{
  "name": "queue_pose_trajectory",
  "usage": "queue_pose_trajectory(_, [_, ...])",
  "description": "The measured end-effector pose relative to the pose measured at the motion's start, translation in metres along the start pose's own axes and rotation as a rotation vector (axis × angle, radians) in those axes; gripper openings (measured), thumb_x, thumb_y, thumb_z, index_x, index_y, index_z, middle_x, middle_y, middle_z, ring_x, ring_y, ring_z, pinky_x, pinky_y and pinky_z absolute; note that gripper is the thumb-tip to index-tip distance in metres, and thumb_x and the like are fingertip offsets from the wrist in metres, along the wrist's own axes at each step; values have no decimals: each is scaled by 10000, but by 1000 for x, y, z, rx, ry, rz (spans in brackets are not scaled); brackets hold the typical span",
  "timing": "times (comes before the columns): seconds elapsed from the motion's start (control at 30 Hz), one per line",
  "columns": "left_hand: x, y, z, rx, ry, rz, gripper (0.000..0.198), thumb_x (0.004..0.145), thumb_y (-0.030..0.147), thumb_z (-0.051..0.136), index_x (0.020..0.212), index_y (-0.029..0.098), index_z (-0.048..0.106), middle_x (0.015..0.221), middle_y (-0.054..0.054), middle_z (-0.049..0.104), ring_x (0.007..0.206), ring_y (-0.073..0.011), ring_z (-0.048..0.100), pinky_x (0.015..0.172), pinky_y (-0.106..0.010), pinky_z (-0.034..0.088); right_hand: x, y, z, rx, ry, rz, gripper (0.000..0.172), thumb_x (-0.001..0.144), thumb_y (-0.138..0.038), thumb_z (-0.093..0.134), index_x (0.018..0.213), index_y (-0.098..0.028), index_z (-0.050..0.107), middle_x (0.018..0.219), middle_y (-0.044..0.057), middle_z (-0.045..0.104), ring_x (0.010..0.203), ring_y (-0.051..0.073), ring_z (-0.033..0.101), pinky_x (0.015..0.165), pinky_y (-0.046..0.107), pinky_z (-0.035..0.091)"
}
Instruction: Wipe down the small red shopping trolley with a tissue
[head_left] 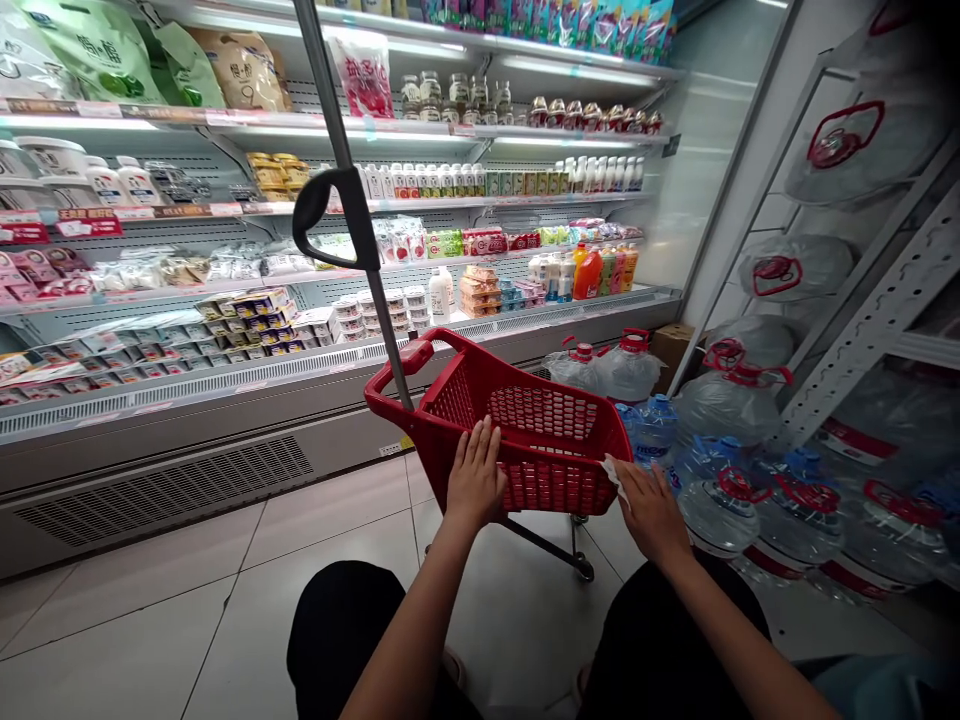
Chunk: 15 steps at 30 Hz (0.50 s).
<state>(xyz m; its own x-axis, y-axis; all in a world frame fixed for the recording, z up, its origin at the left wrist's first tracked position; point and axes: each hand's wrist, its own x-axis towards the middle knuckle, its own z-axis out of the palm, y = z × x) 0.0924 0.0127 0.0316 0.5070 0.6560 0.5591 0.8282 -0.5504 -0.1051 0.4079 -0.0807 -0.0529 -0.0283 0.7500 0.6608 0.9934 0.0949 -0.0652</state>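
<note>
Red shopping cart (pixel 559 482) is seen at the centre, on the tiled floor (pixel 322 600), between the two knees (pixel 346 620) and the refrigerated shelves (pixel 176 435). Its near side is touched by both hands. Left hand (pixel 477 480) is laid flat on the near rim, left of the basket's middle, fingers stretched and held close together; nothing is seen held in it. Right hand (pixel 651 508) is placed at the right end of the basket, fingers bent a little, and a white tissue (pixel 615 475) is held in it against the rim; the exact grip is partly hidden. Basket inside is only partly seen. A metal pole (pixel 391 335) is seen rising at the cart's left end, next to the red handle (pixel 381 392); a black grip (pixel 364 215) is fitted on it. Cart is carried on a dark metal frame, and a wheel (pixel 583 570) is seen below the right end. Far side: shelves are stocked with cups, pouches, jars and bottles, an orange bottle (pixel 589 273) included. Right side: big water jugs (pixel 795 520) are stood on the floor, near the right hand, and more are stacked on a white rack (pixel 870 310).
</note>
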Motion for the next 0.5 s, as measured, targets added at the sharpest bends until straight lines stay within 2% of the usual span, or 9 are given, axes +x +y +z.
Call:
queue_pose_trajectory(0.1, [2,13,4,-8,-6,-90,719,969,298,519,1641,130,323,1727,-127,239,1606,-291,210,1322,-518,172,-7,-21,-3,11,12,23,642,1042,-258,373,1670,-218,242,1419,118,641,1317,281,589,1252,555,305])
queue_pose_trajectory(0.2, [-8,42,10,-63,-17,-27,677,987,372,537,1622,195,386,1730,-105,247,1605,-346,195,1305,-588,186,-6,-59,-7,56,20,5,686,1027,-224,389,1682,-200,186,1462,131,614,1345,281,575,1239,538,346])
queue_pose_trajectory(0.23, [-13,52,12,-91,-16,12,679,988,392,547,1625,224,383,1736,-91,236,1607,-348,185,1301,-573,217,-5,-71,-9,75,15,-19,713,1015,-198,392,1688,-200,156,1498,126,590,1371,274,559,1242,529,349])
queue_pose_trajectory(0.3, [-23,65,17,-120,-2,4,715,976,380,576,1643,270,343,1746,-81,204,1607,-374,162,1285,-595,247,-5,-91,-15,107,-5,-79,770,981,-144,395,1694,-200,110,1570,108,531,1419,259,524,1251,513,346])
queue_pose_trajectory(0.37, [-28,65,21,-116,5,-31,716,982,367,578,1648,289,326,1747,-91,201,1605,-383,167,1276,-615,249,-6,-104,-23,132,-32,-144,815,946,-115,406,1695,-189,92,1611,97,487,1446,252,502,1257,505,344])
queue_pose_trajectory(0.5, [-23,41,24,-86,-17,-97,648,1022,404,510,1622,198,375,1727,-148,248,1600,-364,202,1282,-615,222,-17,-120,-35,158,-82,-266,909,846,-44,410,1692,-161,95,1645,81,435,1472,229,477,1269,484,332])
